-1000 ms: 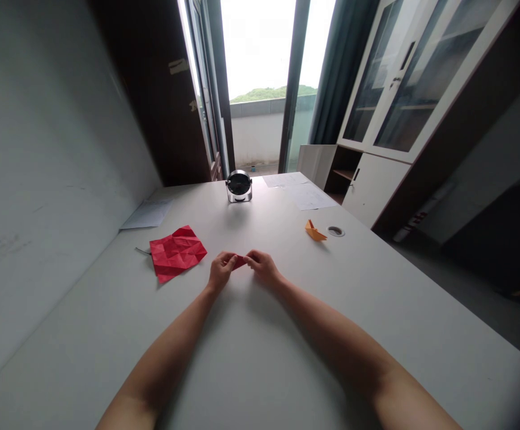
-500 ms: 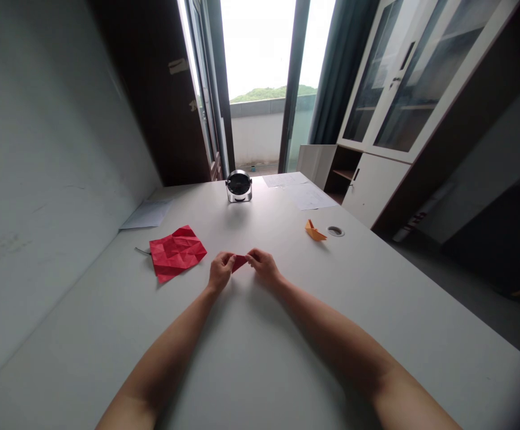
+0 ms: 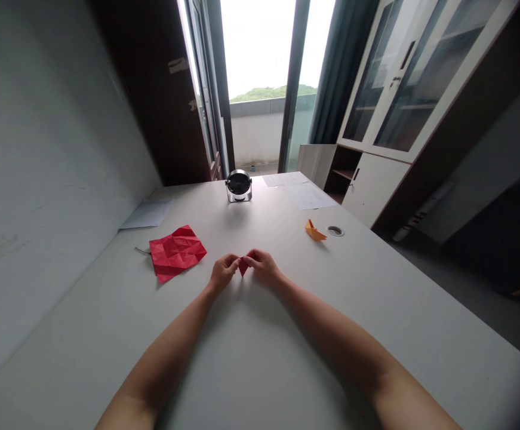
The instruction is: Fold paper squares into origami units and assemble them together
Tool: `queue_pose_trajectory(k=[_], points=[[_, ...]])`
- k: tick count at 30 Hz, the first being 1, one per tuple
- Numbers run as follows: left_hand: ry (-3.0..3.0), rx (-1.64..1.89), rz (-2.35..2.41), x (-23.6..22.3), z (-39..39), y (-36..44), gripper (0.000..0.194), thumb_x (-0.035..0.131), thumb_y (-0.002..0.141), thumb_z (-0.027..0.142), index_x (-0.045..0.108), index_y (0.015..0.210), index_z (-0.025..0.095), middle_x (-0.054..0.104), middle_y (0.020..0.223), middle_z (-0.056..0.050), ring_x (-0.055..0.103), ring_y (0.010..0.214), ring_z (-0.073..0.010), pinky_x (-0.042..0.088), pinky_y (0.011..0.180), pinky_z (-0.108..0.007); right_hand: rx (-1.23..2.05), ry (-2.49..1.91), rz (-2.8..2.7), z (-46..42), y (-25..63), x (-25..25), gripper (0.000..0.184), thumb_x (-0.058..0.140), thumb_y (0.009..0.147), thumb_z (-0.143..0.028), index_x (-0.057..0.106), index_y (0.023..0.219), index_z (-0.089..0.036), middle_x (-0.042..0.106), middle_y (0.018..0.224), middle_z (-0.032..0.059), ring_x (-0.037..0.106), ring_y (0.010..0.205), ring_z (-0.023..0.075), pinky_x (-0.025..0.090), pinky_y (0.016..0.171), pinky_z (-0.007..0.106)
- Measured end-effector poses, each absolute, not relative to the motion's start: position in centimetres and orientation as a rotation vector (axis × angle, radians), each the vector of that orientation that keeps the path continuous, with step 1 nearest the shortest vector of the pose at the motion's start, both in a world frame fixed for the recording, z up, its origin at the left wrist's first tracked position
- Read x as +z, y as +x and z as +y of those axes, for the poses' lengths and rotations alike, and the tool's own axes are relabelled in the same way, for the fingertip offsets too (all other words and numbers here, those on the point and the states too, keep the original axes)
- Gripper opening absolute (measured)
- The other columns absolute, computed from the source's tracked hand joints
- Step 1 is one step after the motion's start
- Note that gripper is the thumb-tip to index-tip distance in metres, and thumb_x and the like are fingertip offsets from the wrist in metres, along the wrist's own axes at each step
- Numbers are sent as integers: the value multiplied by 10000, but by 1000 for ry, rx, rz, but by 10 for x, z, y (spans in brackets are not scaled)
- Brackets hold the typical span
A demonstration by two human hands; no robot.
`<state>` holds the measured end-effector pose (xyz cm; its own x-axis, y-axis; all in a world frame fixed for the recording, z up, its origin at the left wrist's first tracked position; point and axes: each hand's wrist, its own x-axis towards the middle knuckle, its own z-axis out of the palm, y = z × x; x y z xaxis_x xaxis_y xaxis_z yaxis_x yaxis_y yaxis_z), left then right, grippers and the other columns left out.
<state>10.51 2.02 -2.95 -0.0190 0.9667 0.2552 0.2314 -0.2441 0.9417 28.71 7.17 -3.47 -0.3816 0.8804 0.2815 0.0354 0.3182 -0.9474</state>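
Observation:
Between my two hands is a small piece of folded red paper [image 3: 242, 267], its visible part a triangle with the tip pointing down toward me. My left hand [image 3: 224, 270] pinches its left side with thumb and fingers. On the other side, my right hand [image 3: 262, 264] grips the paper the same way. The fingers cover much of its upper part. To the left of my hands lies a larger creased sheet of red paper [image 3: 178, 253], spread on the white table [image 3: 251, 358].
An orange folded-paper figure [image 3: 315, 231] and a roll of tape [image 3: 335, 230] sit to the right. A round black device on a metal stand [image 3: 239, 186] is farther back. Papers [image 3: 316, 196] lie at the far right, another sheet [image 3: 147, 214] by the left wall.
The folded red paper has turned, so its point now faces down between my hands. My left hand has shifted slightly closer to the right one, which stays nearly in place.

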Motion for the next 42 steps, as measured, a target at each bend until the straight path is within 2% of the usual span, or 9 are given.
queue_pose_trajectory(k=[15, 19, 25, 32, 42], points=[[1497, 1308, 1217, -28, 18, 110, 289, 662, 869, 450, 683, 859, 162, 614, 635, 7, 569, 572, -121, 453, 573, -231, 1194, -855, -1442, 77, 288, -35, 464, 661, 824, -628, 607, 708, -183, 579, 609, 4, 524, 578, 148, 409, 570, 270], [1436, 1354, 1177, -31, 21, 108, 310, 677, 859, 466, 667, 848, 156, 618, 619, 5, 572, 551, -121, 451, 561, -236, 1264, -824, -1539, 76, 288, -34, 442, 643, 841, -610, 627, 753, -176, 617, 658, 19, 551, 616, 155, 424, 593, 267], [1291, 1450, 1134, -32, 25, 106, 334, 686, 858, 482, 647, 879, 150, 652, 640, -10, 609, 567, -133, 465, 583, -252, 1156, -870, -1870, 67, 287, -31, 385, 599, 883, -537, 650, 743, -183, 637, 661, -2, 545, 608, 138, 391, 591, 243], [1237, 1495, 1139, -30, 25, 104, 361, 686, 860, 502, 647, 905, 146, 685, 687, -35, 647, 597, -147, 462, 605, -262, 1159, -891, -1898, 68, 286, -33, 347, 591, 882, -507, 647, 766, -185, 654, 680, 10, 571, 619, 143, 399, 587, 239], [1184, 1514, 1143, -33, 27, 102, 386, 687, 850, 526, 641, 916, 149, 696, 738, -44, 657, 622, -152, 470, 631, -273, 1050, -932, -1919, 67, 287, -35, 421, 578, 884, -541, 539, 654, -190, 563, 583, -28, 447, 534, 108, 318, 529, 228]])
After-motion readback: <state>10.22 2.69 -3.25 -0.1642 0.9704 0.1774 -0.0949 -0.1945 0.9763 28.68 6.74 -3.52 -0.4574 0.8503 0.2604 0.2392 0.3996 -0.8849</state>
